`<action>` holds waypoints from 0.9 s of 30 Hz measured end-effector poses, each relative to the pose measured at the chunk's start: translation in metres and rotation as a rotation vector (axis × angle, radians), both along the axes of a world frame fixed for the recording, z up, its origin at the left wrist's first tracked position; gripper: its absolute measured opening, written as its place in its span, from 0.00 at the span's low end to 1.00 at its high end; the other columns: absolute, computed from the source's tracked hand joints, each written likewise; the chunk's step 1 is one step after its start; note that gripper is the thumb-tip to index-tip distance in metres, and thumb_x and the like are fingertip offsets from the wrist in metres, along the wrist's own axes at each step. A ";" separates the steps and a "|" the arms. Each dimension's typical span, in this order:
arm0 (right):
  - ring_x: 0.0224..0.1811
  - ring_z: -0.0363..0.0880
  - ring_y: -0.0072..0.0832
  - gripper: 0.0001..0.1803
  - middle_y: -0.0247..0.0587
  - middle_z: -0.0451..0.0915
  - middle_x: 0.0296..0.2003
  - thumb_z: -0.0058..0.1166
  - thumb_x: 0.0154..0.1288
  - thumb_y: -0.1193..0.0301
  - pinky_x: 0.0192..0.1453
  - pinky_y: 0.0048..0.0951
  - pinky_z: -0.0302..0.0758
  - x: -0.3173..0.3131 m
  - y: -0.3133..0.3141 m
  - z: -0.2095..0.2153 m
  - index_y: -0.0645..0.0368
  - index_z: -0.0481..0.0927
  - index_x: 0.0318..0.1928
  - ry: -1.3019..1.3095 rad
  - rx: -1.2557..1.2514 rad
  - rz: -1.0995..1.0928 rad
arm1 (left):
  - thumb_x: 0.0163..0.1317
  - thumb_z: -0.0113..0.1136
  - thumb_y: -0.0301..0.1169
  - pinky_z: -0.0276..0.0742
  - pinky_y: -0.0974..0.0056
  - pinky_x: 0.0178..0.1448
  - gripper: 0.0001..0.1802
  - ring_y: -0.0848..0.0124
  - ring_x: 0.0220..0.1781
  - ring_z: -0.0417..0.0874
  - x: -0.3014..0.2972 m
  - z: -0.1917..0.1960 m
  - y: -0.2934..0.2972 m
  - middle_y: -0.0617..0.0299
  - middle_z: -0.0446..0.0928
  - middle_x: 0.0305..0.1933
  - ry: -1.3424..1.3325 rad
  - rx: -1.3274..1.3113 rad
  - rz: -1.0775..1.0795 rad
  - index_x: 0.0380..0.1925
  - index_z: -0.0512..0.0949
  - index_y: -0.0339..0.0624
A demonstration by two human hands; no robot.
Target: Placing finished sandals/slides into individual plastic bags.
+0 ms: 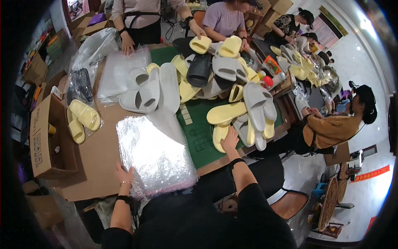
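Note:
A stack of clear plastic bags (153,153) lies in front of me, shining with reflected light. My left hand (124,173) is at its left edge, thumb and fingers apart, with nothing seen in them. My right hand (230,141) has its fingers closed on the side of a yellow slipper (219,136). Another yellow slipper (226,113) lies just beyond that one, partly over it. Grey slippers (254,103) are heaped to the right of my right hand. A pair of grey slippers (145,97) rests past the far edge of the bag stack.
Bagged yellow slippers (85,118) lie on the cardboard at left, beside an open carton (52,137). A black slipper (199,70) sits in the mixed pile on the green mat (195,139). Across the table, a person's hand (198,31) touches a yellow slipper; others work at right.

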State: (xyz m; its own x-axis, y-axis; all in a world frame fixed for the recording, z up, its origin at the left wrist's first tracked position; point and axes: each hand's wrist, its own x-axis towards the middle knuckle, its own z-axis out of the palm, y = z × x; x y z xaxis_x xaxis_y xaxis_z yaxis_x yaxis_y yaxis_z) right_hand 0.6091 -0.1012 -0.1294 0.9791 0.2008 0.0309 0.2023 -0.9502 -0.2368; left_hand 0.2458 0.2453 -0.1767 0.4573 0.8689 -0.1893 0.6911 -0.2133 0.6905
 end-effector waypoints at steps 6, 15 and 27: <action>0.58 0.63 0.47 0.41 0.42 0.69 0.53 0.68 0.35 0.60 0.57 0.46 0.63 0.023 0.009 0.024 0.53 0.68 0.56 0.264 -0.386 0.162 | 0.43 0.60 0.57 0.40 0.48 0.70 0.53 0.53 0.71 0.43 0.018 0.053 -0.037 0.49 0.41 0.70 0.623 0.245 -0.746 0.66 0.48 0.49; 0.39 0.75 0.25 0.19 0.41 0.79 0.37 0.53 0.60 0.63 0.42 0.27 0.71 -0.044 0.034 0.044 0.69 0.77 0.43 0.934 0.886 0.083 | 0.31 0.68 0.60 0.33 0.41 0.68 0.63 0.38 0.69 0.31 0.024 0.053 -0.065 0.43 0.34 0.70 0.672 0.118 -0.832 0.66 0.44 0.55; 0.40 0.76 0.26 0.19 0.45 0.78 0.39 0.55 0.55 0.76 0.45 0.22 0.71 -0.043 0.051 0.016 0.66 0.73 0.48 0.436 0.982 0.038 | 0.34 0.68 0.57 0.32 0.45 0.70 0.62 0.42 0.70 0.31 0.034 0.042 -0.089 0.49 0.34 0.71 0.480 0.186 -0.991 0.67 0.43 0.55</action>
